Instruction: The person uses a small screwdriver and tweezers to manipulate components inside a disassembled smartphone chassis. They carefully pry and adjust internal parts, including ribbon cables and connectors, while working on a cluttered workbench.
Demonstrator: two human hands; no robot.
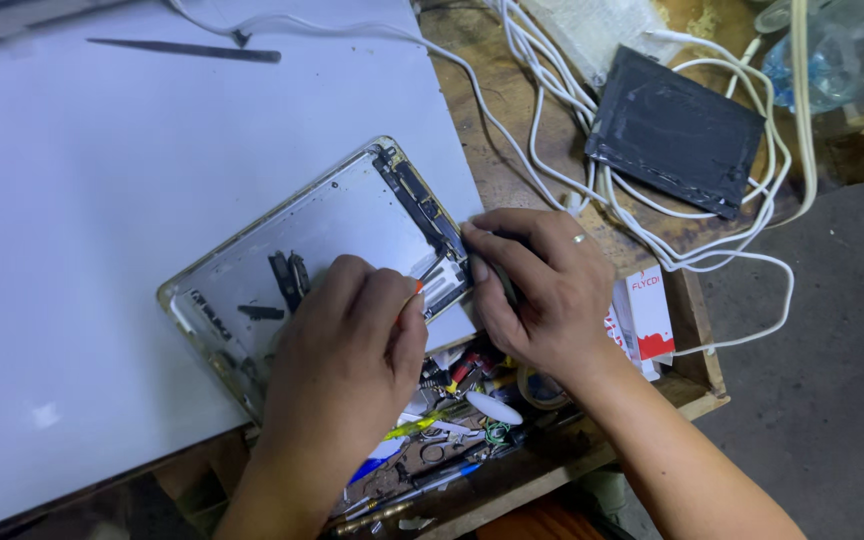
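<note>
An opened silver tablet shell (332,215) lies tilted on a white mat (102,200), with a black circuit strip (417,200) along its right edge. My left hand (347,345) rests over the shell's lower part, pinching a small orange-tipped tool against the board corner. My right hand (537,290), with a ring on one finger, presses a thin dark tool onto the same corner beside the strip. The tool tips are mostly hidden by my fingers.
A dark flat panel (677,130) lies amid tangled white cables (652,230) at the right. Black tweezers (187,48) rest at the mat's top. A tray of small tools and parts (452,420) sits below my hands. A red-and-white box (647,315) and a plastic bottle (842,50) stand at the right.
</note>
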